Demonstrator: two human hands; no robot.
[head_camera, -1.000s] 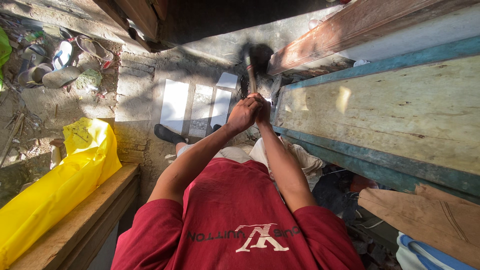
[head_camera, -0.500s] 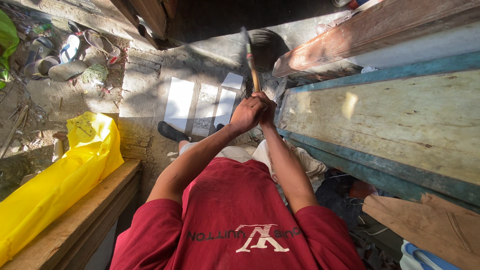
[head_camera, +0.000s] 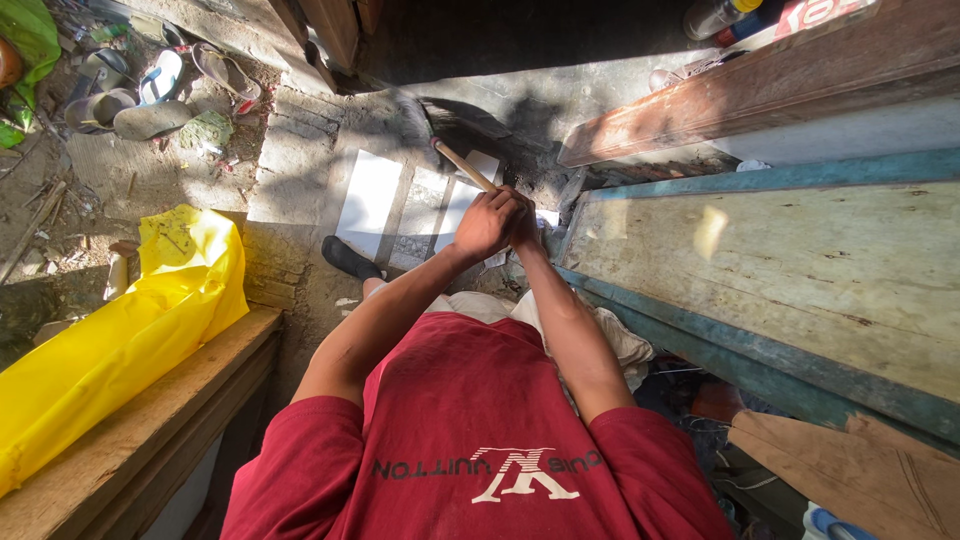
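Wooden handle (head_camera: 465, 166) is clenched in both hands (head_camera: 492, 222), angled toward eleven o'clock beside the worn plank (head_camera: 800, 270); keeping that two-handed grip firm would steady it.

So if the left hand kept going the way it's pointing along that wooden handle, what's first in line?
Probably the dark tool head at the end of the wooden handle gripped by the left hand, then the concrete ground; shadow blurs depth.
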